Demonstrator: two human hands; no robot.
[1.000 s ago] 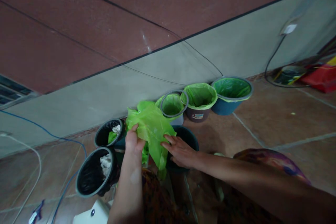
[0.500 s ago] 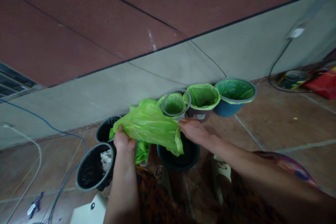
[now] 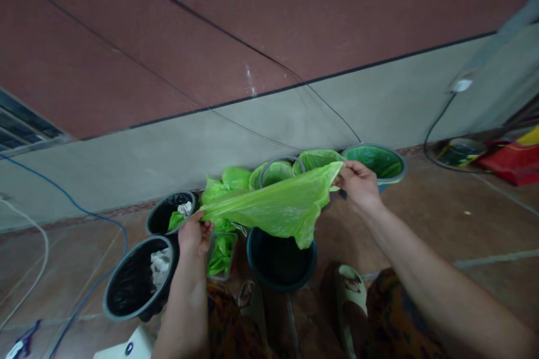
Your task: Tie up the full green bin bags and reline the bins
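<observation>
A thin green plastic bag (image 3: 273, 202) is stretched sideways in the air between my two hands. My left hand (image 3: 196, 234) pinches its narrow, gathered end. At the upper corner on the other side, my right hand (image 3: 359, 184) grips the bag with closed fingers. Right below hangs over a dark, unlined bin (image 3: 312, 266), whose back rim the bag partly hides. Behind the bag stand a green-lined bin with a loose grey ring (image 3: 261, 171) over it and another green-lined bin (image 3: 320, 156). A clear box (image 3: 221, 256) of crumpled green bags sits close to my left hand.
Two black-lined bins, a front one (image 3: 110, 286) and a back one (image 3: 152, 216), hold some white waste. A blue bin (image 3: 396, 168) with green lining stands by the wall. A blue cable (image 3: 101, 216) crosses the floor at left. A red object (image 3: 511, 165) lies far right.
My right hand has moved right and up, drawing the bag out longer and tauter. The bag no longer covers the back black-lined bin, and knotted green bags show by the wall.
</observation>
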